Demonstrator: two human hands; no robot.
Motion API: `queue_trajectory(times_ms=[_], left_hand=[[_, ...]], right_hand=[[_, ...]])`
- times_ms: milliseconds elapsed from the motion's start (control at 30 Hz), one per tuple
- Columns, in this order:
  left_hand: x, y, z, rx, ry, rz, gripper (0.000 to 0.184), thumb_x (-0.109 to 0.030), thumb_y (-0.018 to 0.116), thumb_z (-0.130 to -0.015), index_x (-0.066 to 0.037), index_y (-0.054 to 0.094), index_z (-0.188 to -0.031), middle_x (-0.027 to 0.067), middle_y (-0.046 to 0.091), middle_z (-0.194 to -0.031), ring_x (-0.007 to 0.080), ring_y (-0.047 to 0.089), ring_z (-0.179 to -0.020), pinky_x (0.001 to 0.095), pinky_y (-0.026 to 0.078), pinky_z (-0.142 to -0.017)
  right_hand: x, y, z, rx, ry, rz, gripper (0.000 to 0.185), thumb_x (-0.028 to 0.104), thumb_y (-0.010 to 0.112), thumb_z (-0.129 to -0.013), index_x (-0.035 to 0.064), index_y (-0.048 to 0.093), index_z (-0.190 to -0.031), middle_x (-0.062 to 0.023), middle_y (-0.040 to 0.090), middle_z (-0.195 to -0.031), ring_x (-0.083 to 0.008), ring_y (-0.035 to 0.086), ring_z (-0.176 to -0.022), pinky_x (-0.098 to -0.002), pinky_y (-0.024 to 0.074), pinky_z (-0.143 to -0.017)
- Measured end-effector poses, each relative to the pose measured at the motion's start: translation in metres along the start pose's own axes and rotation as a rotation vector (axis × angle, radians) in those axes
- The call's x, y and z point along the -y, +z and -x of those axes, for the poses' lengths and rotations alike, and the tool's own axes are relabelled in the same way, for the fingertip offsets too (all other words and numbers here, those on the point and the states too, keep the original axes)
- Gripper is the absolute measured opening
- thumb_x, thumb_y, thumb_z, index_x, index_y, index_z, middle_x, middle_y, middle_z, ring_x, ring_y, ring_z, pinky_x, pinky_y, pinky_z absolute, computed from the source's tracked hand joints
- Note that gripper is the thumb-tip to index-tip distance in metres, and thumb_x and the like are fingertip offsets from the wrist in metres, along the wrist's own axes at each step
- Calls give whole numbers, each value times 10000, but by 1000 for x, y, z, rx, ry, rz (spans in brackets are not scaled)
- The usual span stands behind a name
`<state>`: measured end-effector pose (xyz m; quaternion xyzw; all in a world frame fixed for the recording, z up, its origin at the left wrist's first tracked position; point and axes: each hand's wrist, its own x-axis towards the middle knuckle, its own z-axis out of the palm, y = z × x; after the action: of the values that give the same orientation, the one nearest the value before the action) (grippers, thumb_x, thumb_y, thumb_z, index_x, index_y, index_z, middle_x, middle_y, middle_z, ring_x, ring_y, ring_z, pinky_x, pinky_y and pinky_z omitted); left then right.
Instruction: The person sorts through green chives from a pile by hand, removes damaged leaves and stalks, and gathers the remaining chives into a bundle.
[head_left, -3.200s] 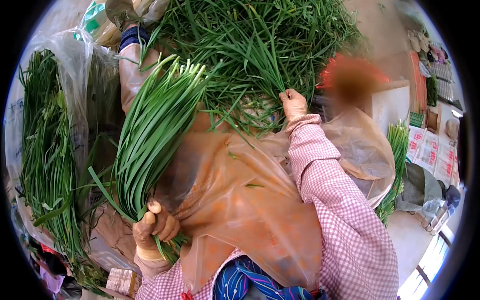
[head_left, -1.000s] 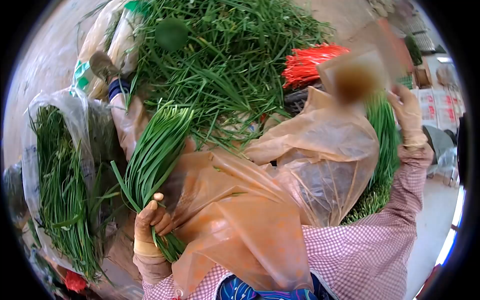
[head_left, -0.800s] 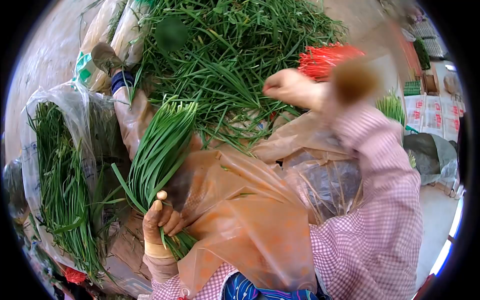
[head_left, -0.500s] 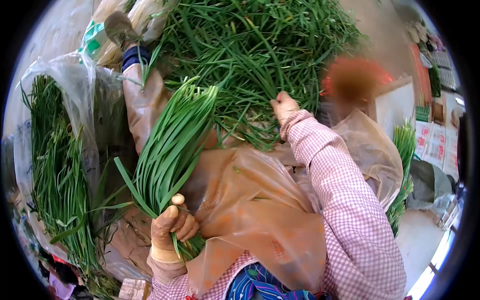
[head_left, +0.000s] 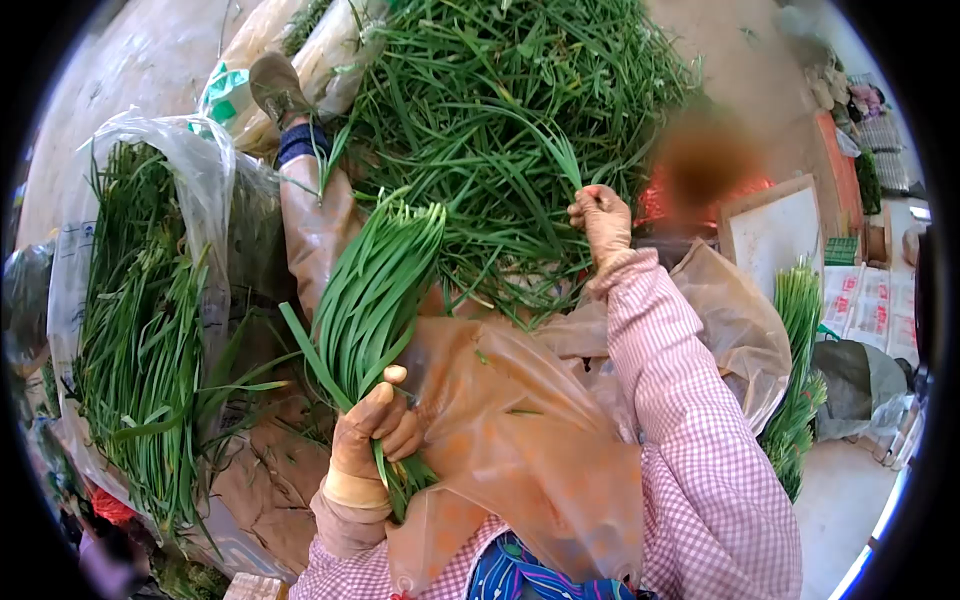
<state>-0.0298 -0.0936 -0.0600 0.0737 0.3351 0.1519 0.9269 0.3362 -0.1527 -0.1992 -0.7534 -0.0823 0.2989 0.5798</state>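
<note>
Left hand [head_left: 375, 430]: fingers curled tightly round the bunch [head_left: 370, 290].
Bunch: long axis rising from left hand towards 1 o'clock, pale ends uppermost, well apart from right hand [head_left: 603, 215] at its 9 o'clock.
Right hand: thumb and fingertips pinching a few leaves [head_left: 563, 158], running towards 11 o'clock.
Pile [head_left: 450, 110]: at 11 o'clock from right hand, the nearer hand.
</note>
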Motion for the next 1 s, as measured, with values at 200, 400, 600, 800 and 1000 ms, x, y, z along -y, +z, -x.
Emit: queue_trajectory(times_ms=[200,400,600,800,1000], left_hand=[[3,18,-7,-36,22,-5,301,-217,554,-887,-71,522,-1148,-65,257,-529,62,246,-404,213,216,-378],[10,46,-18,-37,-3,61,284,-228,543,-895,-59,550,-1123,-69,259,-523,48,234,-393,206,200,-372],[14,33,-26,-36,26,182,138,-219,548,-896,-100,609,-927,-75,251,-479,58,232,-370,204,208,-339],[18,30,-30,140,0,392,174,-236,515,-913,-99,619,-939,-67,249,-476,58,246,-376,205,228,-341],[29,31,-37,314,-76,386,319,-331,422,-948,-73,581,-1045,-60,262,-468,70,261,-370,215,255,-353]], right_hand=[[92,20,95,169,-115,-75,131,119,588,-867,-1,556,-909,-5,564,-715,-77,532,-589,-201,424,-499],[111,29,187,553,-708,511,105,113,659,-784,50,578,-808,-34,566,-661,-184,565,-594,-303,451,-534],[117,3,197,847,-913,703,234,227,676,-756,57,584,-889,-105,591,-725,-280,577,-646,-361,465,-603],[97,0,199,512,-770,498,453,209,622,-826,61,472,-1227,-149,539,-1125,-276,548,-1011,-366,454,-848],[85,39,211,775,-663,-11,326,101,564,-860,53,513,-1178,-163,533,-1144,-301,500,-1086,-377,405,-934]])
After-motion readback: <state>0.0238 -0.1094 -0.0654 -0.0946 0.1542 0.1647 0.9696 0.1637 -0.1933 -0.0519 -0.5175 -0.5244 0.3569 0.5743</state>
